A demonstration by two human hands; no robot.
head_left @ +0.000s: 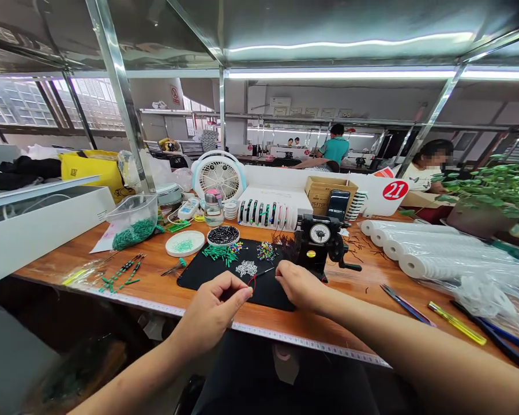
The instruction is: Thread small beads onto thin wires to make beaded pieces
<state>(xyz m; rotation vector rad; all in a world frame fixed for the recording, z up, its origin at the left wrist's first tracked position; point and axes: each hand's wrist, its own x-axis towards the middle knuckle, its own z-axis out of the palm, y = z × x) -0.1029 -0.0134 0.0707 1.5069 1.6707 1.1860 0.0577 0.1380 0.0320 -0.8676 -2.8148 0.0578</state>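
Observation:
My left hand point(218, 302) is closed in a pinch on a thin red cord point(255, 282), which curves up from the fingertips over a black mat point(237, 286). My right hand point(300, 286) is closed at the mat's right side, and its fingertips meet the end of a thin dark strand point(266, 270) that runs toward the red cord. Whether the strand is a needle or cord I cannot tell. Clear-white beads point(246, 268), green tube beads point(220, 253) and multicoloured beads point(266, 251) lie in piles on the mat. A dish of black beads point(223, 235) stands behind them.
A black hand-cranked machine point(320, 245) stands just beyond my right hand. White rolls point(428, 248), pliers point(406, 304) and a yellow tool point(457, 323) lie right. Left are a white dish point(185, 243), scissors point(173, 267) and a bag of green beads point(134, 225). People sit and stand behind.

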